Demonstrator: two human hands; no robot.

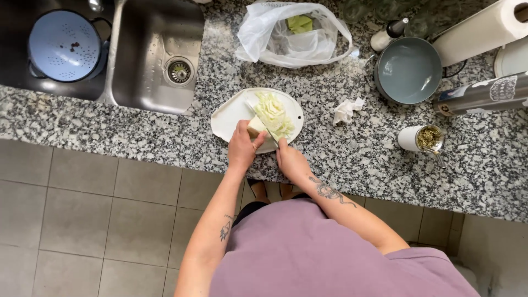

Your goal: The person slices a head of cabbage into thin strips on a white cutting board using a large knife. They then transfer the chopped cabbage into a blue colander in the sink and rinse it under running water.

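A: Take the white cutting board [231, 116] as the marker. What lies around it, nearest first?

B: Just right of it sits a crumpled paper napkin [346, 110]. Further right stands a white cup [419, 138] filled with green herb, with a metal straw in it. Beyond that, further from the person, is a grey pan [407, 70], a metal flask [481, 95] lying on its side, and a paper towel roll [484, 30].

A: And behind the board?

B: A clear plastic bag [291, 34] with something green inside, well apart from the board. To the board's left is the steel sink [157, 52], and left of that a pale blue colander [65, 47]. Everything rests on the speckled granite counter [137, 132].

A: Anything between the hands and the board?

B: No, nothing blocks them.

A: Where is the cabbage?

B: The cabbage chunk [256, 126] sits on the board's near edge. The left hand [242, 146] has its fingers curled down onto it. Shredded cabbage [273, 113] is piled just beyond, toward the board's middle.

A: The other hand?

B: The right hand [291, 160] is clenched around the handle of a knife [263, 120], whose blade crosses the board right beside the left fingertips, against the chunk.
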